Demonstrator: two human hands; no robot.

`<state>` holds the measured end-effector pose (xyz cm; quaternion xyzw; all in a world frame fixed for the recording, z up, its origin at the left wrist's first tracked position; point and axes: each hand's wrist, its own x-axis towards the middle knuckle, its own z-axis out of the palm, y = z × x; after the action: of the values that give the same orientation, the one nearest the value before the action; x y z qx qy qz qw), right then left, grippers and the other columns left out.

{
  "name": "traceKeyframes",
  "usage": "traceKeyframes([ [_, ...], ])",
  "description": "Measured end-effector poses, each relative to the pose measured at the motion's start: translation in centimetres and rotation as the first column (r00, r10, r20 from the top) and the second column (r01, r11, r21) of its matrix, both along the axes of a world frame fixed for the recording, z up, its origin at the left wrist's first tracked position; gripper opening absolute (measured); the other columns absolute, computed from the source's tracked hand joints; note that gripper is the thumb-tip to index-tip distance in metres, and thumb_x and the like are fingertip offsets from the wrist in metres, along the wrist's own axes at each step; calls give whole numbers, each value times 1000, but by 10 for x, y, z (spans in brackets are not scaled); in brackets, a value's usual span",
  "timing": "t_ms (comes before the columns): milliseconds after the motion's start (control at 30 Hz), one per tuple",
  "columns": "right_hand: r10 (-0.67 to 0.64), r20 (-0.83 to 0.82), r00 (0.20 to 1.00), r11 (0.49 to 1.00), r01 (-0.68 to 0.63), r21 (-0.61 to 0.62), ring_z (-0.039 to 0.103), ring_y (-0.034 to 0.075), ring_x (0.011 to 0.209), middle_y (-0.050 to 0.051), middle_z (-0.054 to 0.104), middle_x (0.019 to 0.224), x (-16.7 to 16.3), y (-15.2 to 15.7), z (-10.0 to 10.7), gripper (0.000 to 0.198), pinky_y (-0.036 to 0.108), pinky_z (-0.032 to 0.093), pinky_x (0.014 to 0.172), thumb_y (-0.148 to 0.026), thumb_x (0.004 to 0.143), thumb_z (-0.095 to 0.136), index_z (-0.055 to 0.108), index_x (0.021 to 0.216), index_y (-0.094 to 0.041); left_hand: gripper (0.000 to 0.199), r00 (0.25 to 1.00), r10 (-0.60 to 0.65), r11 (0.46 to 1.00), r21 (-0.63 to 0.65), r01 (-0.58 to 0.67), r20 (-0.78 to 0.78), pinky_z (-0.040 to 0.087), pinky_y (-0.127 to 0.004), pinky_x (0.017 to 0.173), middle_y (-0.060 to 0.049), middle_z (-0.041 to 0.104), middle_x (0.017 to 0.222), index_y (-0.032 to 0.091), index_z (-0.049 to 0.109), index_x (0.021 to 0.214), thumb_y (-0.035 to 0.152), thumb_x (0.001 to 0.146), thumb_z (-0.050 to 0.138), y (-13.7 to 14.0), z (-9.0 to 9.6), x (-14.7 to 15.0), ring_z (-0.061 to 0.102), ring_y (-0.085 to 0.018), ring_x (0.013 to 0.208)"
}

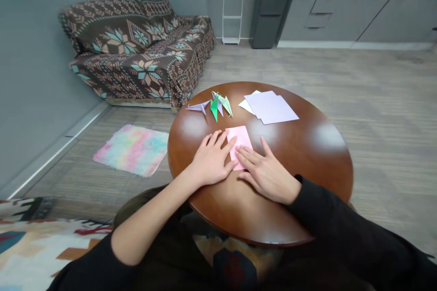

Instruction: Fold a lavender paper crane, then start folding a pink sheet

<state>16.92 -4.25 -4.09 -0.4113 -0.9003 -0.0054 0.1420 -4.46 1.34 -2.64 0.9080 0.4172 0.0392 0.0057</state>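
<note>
The left hand (212, 160) is lying palm down with its fingers spread, and the right hand (268, 172) is resting flat from the other side, its middle fingers close together and its little finger stretching away from them. Neither hand is pinching anything. The pink paper (241, 135) is lying between the two hands, flat on the desk (310, 159). The left hand is reaching onto its left edge with the thumb and forefinger, while the other left fingers are spreading out beside it. The right hand is covering the paper's lower right part with its fingertips, and its thumb is resting on the wood just below. The upper part of the paper is showing past both hands.

Beyond the left hand, near the far edge of the desk, some folded paper birds are sitting in a cluster: a bright green bird (214, 108) is standing in front, with a lilac bird (199, 107) to its left and a pale green bird (226, 105) to its right. Farther right, lilac sheets (273, 108) are lying partly over a pale green sheet (246, 106).

Past the desk, a fluffy rug (131, 150) is lying on the floor, and a patterned cloth is covering the sofa (136, 50) behind it.
</note>
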Motion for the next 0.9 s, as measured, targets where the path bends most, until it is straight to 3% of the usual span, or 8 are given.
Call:
traceKeyframes([
  [167,-166,28,986,985,165,46,59,36,138,26,59,150,10,-9,5,53,74,1,125,-40,110,42,56,145,-2,73,1000,6,1000,-16,-6,-2,26,-55,124,-18,32,171,20,37,163,55,100,49,0,0,1,32,-40,155],
  [333,-282,55,958,960,281,16,68,36,123,23,76,125,-6,2,26,44,76,-4,123,-29,110,38,75,120,-7,72,1000,7,1000,-5,-7,-5,26,-56,124,-17,33,170,21,36,163,54,100,48,0,0,1,31,-40,155],
  [400,-252,25,967,968,252,7,57,37,138,26,65,143,-19,9,26,49,75,1,124,-30,111,33,65,136,-3,70,1000,5,1000,-2,-5,-14,25,-55,124,-18,33,170,20,37,162,50,100,48,1,-1,0,31,-40,155],
  [467,-184,3,983,982,184,-47,44,35,151,28,45,161,-30,15,18,61,72,10,125,-38,111,29,44,154,2,70,1000,-4,1000,-9,4,-31,24,-55,125,-18,32,171,16,38,161,46,99,49,2,-2,0,30,-40,156],
  [533,-205,2,979,974,205,-97,34,37,156,28,33,167,-34,16,7,74,73,16,124,-50,110,28,32,160,4,70,999,-15,1000,-16,14,-38,23,-54,126,-19,31,171,14,38,161,46,99,49,3,-2,0,29,-40,156],
  [667,-223,29,974,971,224,-81,31,41,157,30,32,166,-23,10,-9,84,74,13,124,-60,107,29,32,160,6,71,1000,2,1000,-14,-3,-15,24,-56,125,-19,32,170,18,36,163,53,101,45,1,-1,0,30,-41,156],
  [900,-290,-25,957,955,288,-68,42,39,152,26,42,163,-11,7,-2,66,81,5,120,-51,110,32,43,157,-5,71,1000,5,1000,-15,-5,13,25,-55,124,-18,35,170,21,37,162,54,100,48,-1,1,1,32,-40,155],
])
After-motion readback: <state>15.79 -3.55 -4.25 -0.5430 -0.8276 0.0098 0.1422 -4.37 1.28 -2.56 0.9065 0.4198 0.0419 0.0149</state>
